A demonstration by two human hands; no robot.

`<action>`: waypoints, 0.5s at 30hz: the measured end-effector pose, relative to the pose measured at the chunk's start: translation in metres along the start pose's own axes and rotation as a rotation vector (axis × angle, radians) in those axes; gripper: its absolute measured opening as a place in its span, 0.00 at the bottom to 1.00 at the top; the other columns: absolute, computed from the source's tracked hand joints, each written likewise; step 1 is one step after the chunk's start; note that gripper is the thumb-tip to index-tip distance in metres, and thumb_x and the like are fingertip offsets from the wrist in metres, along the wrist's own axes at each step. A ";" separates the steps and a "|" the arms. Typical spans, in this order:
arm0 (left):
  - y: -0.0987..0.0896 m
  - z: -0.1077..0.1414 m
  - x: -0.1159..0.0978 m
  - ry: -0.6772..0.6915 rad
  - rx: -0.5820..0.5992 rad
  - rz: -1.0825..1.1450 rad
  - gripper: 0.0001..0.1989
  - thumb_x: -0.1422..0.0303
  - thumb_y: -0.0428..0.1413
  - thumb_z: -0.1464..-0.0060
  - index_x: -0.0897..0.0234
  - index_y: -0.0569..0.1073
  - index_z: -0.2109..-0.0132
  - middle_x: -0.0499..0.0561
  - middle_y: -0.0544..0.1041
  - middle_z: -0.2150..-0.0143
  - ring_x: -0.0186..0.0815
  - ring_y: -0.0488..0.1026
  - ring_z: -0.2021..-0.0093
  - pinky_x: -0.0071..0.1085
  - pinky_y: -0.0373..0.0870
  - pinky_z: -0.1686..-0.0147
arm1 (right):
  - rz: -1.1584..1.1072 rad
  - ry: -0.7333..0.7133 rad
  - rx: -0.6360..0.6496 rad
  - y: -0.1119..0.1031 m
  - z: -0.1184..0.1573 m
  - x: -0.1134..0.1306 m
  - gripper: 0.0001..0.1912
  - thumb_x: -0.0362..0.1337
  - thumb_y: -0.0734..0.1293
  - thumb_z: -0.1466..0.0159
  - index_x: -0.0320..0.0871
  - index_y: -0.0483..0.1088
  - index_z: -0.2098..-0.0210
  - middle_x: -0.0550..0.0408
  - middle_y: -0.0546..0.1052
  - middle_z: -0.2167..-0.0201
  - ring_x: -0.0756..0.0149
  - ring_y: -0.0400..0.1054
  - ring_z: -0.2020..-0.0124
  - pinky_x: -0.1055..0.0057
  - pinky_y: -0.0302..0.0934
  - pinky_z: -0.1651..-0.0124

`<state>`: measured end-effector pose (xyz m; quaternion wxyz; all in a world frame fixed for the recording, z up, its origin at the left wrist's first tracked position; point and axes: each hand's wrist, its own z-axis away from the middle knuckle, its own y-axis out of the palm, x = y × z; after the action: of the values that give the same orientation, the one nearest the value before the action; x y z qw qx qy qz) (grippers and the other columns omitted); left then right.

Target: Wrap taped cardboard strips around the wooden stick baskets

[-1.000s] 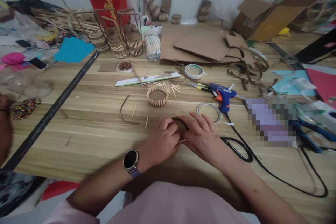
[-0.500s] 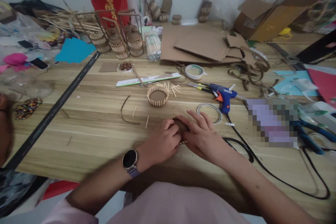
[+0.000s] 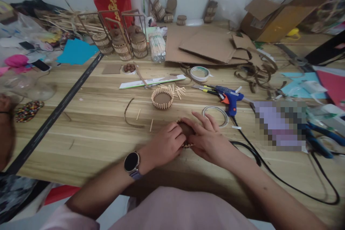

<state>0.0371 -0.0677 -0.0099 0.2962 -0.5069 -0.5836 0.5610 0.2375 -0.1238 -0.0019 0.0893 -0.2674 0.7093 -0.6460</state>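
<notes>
Between my two hands is a round cardboard piece with short sticks showing along its edge. My left hand grips its left side with curled fingers. On the other side, my right hand holds the rim with thumb and forefinger, its other fingers raised. Much of the piece is hidden under the fingers. Just beyond stands a similar round tray ringed with upright sticks, beside a pile of loose short sticks. A curved cardboard strip and two single sticks lie to the left.
A blue glue gun and a tape roll lie right of centre; the black cable loops across the right side. Stick-and-cardboard baskets and cardboard sheets stand farther back. Another person's hand rests at the left edge.
My left hand's fingers have shifted slightly on the round piece, and a little more of its surface shows. My right hand stays nearly in place.
</notes>
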 end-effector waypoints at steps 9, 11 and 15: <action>0.003 -0.001 -0.006 0.001 -0.059 0.030 0.04 0.72 0.57 0.41 0.68 0.74 0.65 0.56 0.73 0.60 0.46 0.66 0.49 0.42 0.68 0.44 | -0.040 0.020 0.019 -0.005 0.000 0.003 0.05 0.31 0.68 0.42 0.46 0.76 0.68 0.52 0.64 0.33 0.42 0.47 0.30 0.35 0.41 0.34; -0.003 -0.001 -0.010 0.003 -0.140 0.057 0.05 0.74 0.54 0.39 0.67 0.73 0.64 0.56 0.73 0.61 0.44 0.67 0.50 0.41 0.69 0.45 | -0.043 0.028 0.011 -0.007 0.004 0.001 0.06 0.31 0.67 0.42 0.46 0.75 0.68 0.51 0.63 0.33 0.41 0.47 0.31 0.34 0.42 0.34; -0.021 -0.001 -0.010 -0.053 -0.382 0.135 0.02 0.75 0.53 0.38 0.66 0.70 0.60 0.54 0.74 0.60 0.39 0.69 0.52 0.39 0.69 0.45 | -0.025 0.035 -0.008 -0.010 0.014 -0.004 0.06 0.30 0.66 0.41 0.46 0.74 0.67 0.50 0.61 0.32 0.41 0.45 0.31 0.36 0.46 0.36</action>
<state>0.0359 -0.0738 0.0124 0.1409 -0.5771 -0.6516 0.4718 0.2503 -0.1343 0.0049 0.0679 -0.2651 0.7099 -0.6489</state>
